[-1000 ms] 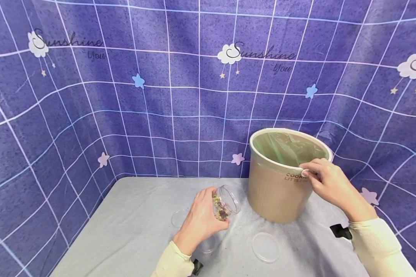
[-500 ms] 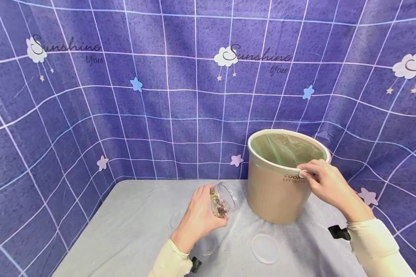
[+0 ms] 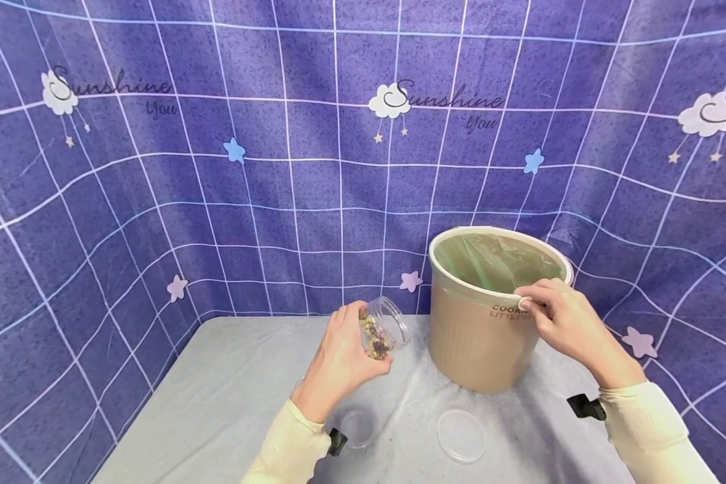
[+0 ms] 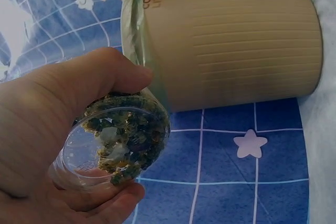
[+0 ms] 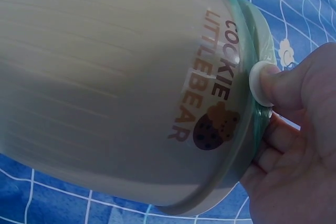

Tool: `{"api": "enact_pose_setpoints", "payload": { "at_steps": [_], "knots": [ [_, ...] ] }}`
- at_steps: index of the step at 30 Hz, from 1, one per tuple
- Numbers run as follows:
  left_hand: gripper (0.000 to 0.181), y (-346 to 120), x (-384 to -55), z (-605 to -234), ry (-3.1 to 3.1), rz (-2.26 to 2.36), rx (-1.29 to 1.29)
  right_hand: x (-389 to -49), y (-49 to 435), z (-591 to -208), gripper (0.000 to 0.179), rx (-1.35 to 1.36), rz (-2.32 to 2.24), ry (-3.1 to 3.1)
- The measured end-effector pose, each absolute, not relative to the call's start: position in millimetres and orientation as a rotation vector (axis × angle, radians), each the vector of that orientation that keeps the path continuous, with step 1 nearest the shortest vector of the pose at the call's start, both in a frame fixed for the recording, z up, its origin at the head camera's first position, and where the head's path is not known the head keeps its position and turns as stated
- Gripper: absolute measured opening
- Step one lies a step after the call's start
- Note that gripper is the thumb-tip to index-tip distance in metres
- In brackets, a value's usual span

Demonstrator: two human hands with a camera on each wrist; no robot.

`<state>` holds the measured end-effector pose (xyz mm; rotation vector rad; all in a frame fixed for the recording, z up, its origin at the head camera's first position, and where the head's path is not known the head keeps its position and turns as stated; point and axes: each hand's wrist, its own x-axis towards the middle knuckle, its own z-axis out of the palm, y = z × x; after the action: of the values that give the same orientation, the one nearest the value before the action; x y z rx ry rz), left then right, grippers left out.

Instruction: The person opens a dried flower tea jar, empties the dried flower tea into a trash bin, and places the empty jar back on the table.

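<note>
My left hand [image 3: 339, 359] grips a clear plastic jar [image 3: 394, 323], tilted with its open mouth toward the right. Dried flowers and bits [image 4: 131, 140] in yellow, green and dark tones lie inside it, seen through the jar's base in the left wrist view. To the right stands a tan trash can [image 3: 480, 343] with a pale rim and a green bag lining it. My right hand [image 3: 565, 319] pinches the rim's front edge at a small white tab [image 5: 259, 83], thumb outside. The jar is held above the table, left of the can and apart from it.
Two clear round lids or discs lie on the grey cloth-covered table [image 3: 236, 390]: one disc [image 3: 462, 435] in front of the can, another disc [image 3: 357, 429] beside my left wrist. A purple grid-patterned curtain [image 3: 314, 168] hangs behind and at both sides.
My left hand has lifted the jar a little, up and slightly left in the head view. My right hand keeps its hold on the can's rim. The head view has shifted slightly.
</note>
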<state>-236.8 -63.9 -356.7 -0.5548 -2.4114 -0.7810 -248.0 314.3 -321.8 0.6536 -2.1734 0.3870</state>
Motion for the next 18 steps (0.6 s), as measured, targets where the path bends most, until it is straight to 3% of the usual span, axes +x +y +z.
{"api": "enact_pose_setpoints", "payload": {
  "at_steps": [18],
  "knots": [
    [0.084,-45.6,-253.9,-317.5,-2.287,-0.758,-0.629,-248.3,314.9,-323.2,0.021,0.636,0.388,-2.175]
  ]
}}
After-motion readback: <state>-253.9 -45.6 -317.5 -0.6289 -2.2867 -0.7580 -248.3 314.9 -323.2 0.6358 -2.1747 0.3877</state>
